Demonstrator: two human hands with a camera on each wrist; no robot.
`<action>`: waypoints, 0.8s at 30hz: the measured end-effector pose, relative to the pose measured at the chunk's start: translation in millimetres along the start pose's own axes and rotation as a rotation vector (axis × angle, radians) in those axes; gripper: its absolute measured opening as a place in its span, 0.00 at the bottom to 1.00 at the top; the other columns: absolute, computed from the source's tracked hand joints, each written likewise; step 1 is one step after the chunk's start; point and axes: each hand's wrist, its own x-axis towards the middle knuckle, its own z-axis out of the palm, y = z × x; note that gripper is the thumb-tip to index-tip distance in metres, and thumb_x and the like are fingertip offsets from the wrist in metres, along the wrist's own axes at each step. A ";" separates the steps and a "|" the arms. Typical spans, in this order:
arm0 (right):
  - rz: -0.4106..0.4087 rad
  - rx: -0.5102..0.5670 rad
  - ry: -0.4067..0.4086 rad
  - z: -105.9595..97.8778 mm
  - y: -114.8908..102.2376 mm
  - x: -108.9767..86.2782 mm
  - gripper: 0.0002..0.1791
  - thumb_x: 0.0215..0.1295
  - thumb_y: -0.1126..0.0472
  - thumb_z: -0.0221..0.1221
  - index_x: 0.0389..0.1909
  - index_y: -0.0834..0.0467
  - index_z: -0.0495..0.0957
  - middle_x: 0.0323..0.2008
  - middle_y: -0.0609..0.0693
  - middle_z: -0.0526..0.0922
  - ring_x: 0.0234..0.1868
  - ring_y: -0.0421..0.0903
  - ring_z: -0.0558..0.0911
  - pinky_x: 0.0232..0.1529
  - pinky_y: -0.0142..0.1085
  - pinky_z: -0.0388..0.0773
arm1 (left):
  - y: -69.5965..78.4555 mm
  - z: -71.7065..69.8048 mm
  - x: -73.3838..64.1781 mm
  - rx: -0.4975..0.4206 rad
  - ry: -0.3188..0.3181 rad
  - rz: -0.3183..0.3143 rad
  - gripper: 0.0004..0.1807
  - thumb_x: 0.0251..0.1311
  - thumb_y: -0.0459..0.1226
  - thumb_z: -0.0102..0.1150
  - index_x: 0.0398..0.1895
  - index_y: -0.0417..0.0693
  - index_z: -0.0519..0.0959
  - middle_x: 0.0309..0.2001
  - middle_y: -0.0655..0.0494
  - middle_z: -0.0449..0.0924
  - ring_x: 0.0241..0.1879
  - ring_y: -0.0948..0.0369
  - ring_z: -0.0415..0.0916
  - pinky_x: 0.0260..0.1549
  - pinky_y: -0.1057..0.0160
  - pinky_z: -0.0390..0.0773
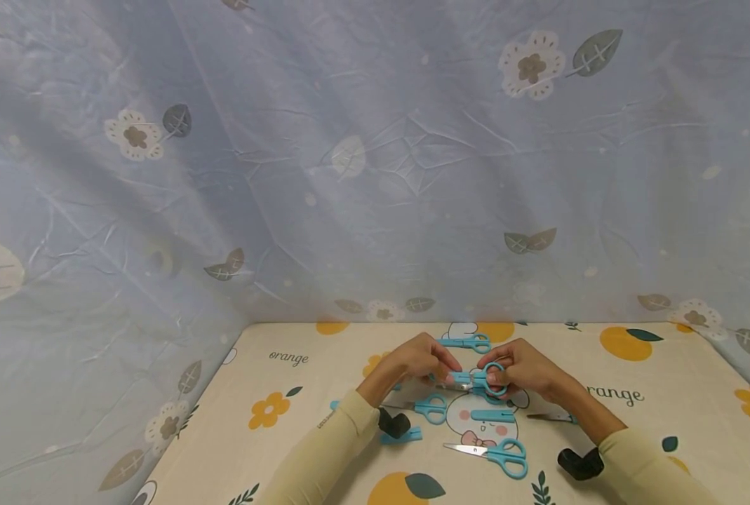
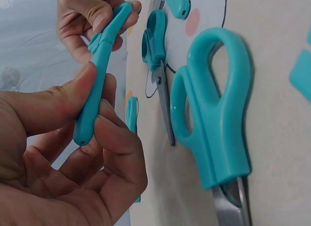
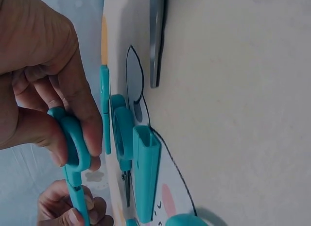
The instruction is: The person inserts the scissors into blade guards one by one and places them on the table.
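Both hands meet over the table on one pair of scissors with turquoise handles (image 3: 75, 143). Fingers and thumb of my right hand (image 1: 525, 366) grip the finger loops. Between thumb and fingers, my left hand (image 1: 420, 359) pinches the turquoise blade cover (image 2: 92, 104) at the other end. The cover reaches up to the handles, and the blades are hidden inside it. Beneath the hands lies another pair of scissors (image 2: 157, 46) with bare blades. A loose blade cover (image 1: 492, 415) rests just in front of that pair.
Bare-bladed scissors (image 1: 496, 454) lie nearest the front, with more scissors (image 1: 424, 407) by the left wrist. Covered scissors (image 1: 474, 342) lie behind the hands. Another cover (image 1: 402, 435) sits under the left forearm. A scissor blade (image 1: 546, 416) shows beside the right forearm. A patterned curtain (image 1: 375, 210) hangs behind.
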 end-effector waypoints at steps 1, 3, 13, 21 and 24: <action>-0.004 -0.005 0.003 0.5 -0.3 0.0 0.18 0.74 0.70 0.63 0.59 0.76 0.80 0.30 0.53 0.89 0.31 0.45 0.87 0.34 0.41 0.90 | 0.2 0.4 -0.1 0.000 -0.001 -0.003 0.09 0.59 0.24 0.72 0.41 0.39 0.93 0.30 0.58 0.89 0.26 0.64 0.77 0.24 0.66 0.77; -0.011 -0.019 0.008 1.2 -0.7 0.1 0.18 0.73 0.70 0.64 0.58 0.76 0.80 0.29 0.52 0.90 0.31 0.44 0.87 0.34 0.41 0.90 | 0.9 1.1 -0.3 -0.002 -0.003 -0.008 0.09 0.59 0.24 0.72 0.41 0.39 0.93 0.29 0.59 0.88 0.26 0.64 0.77 0.24 0.65 0.77; 0.036 0.003 0.021 -0.5 -0.2 2.4 0.17 0.74 0.71 0.63 0.59 0.76 0.80 0.29 0.52 0.90 0.30 0.44 0.86 0.34 0.40 0.90 | 5.0 5.1 0.6 0.043 0.041 -0.025 0.11 0.57 0.22 0.71 0.39 0.43 0.93 0.31 0.55 0.91 0.28 0.65 0.78 0.26 0.65 0.79; -0.016 -0.025 0.042 0.7 1.5 2.3 0.18 0.72 0.70 0.65 0.58 0.76 0.81 0.30 0.55 0.90 0.30 0.46 0.85 0.33 0.41 0.89 | 3.9 6.2 4.0 0.034 0.049 -0.033 0.12 0.56 0.21 0.70 0.40 0.41 0.93 0.34 0.48 0.92 0.25 0.64 0.77 0.24 0.65 0.77; -0.006 -0.018 0.041 0.9 1.1 2.8 0.18 0.72 0.69 0.66 0.57 0.76 0.81 0.30 0.55 0.90 0.30 0.45 0.86 0.33 0.40 0.89 | 4.1 7.0 3.9 0.043 0.056 -0.021 0.12 0.56 0.21 0.71 0.40 0.40 0.93 0.34 0.47 0.92 0.24 0.64 0.76 0.24 0.65 0.77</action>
